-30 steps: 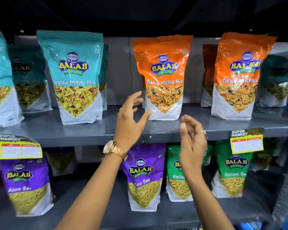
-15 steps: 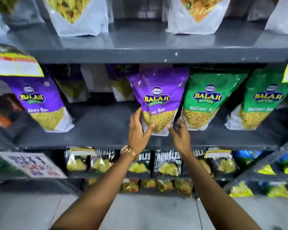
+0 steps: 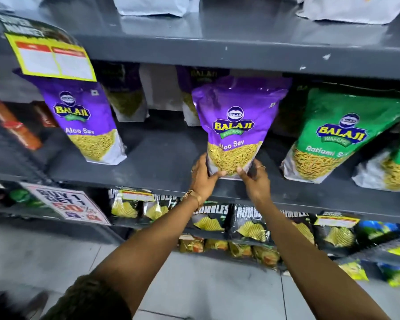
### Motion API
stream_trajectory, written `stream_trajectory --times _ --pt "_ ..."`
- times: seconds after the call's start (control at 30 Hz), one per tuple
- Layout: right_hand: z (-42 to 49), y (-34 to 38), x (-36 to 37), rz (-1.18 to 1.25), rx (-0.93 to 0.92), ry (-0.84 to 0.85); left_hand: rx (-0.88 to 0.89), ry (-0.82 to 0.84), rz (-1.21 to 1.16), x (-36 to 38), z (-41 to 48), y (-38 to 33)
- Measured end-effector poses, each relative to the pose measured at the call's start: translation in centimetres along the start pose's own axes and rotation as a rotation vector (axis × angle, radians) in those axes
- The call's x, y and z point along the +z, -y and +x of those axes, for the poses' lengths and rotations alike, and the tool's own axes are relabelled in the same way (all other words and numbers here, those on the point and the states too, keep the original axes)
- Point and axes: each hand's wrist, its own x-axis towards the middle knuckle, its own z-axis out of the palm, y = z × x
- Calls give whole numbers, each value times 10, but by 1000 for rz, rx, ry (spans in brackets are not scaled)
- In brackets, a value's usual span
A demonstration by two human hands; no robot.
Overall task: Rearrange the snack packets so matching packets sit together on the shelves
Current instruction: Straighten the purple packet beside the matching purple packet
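A purple Aloo Sev packet [image 3: 237,125] stands upright at the middle of the grey middle shelf [image 3: 162,162]. My left hand [image 3: 204,177] grips its lower left corner and my right hand [image 3: 254,179] grips its lower right corner. A second purple Aloo Sev packet [image 3: 83,121] stands apart at the left of the same shelf. More purple packets [image 3: 127,98] sit behind in shadow. Directly right of the held packet leans a green Ratlami Sev packet [image 3: 333,137], with another green one [image 3: 393,167] at the right edge.
The upper shelf edge [image 3: 240,51] overhangs, carrying a yellow price tag [image 3: 52,57]. White packet bottoms [image 3: 153,5] rest above it. Below are black Rumbles chip bags [image 3: 247,220], a "Buy 1 Get 1" sign [image 3: 65,204], and grey floor tiles [image 3: 44,257].
My view dropped from the upper shelf to the middle shelf. Both hands came down from mid-air and closed on the bottom corners of the central purple Aloo Sev packet.
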Motion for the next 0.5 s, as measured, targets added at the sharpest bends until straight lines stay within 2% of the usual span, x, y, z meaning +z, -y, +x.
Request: stream_trajectory --times 0.1,0.3,0.5 --pt "0 12 33 -68 -76 8 19 -52 -40 -31 6 7" --pt "-3 26 95 -79 -132 61 10 -50 -1 -93 19 24" --pt "-2 28 118 -113 -153 47 -24 -71 74 -111 23 35"
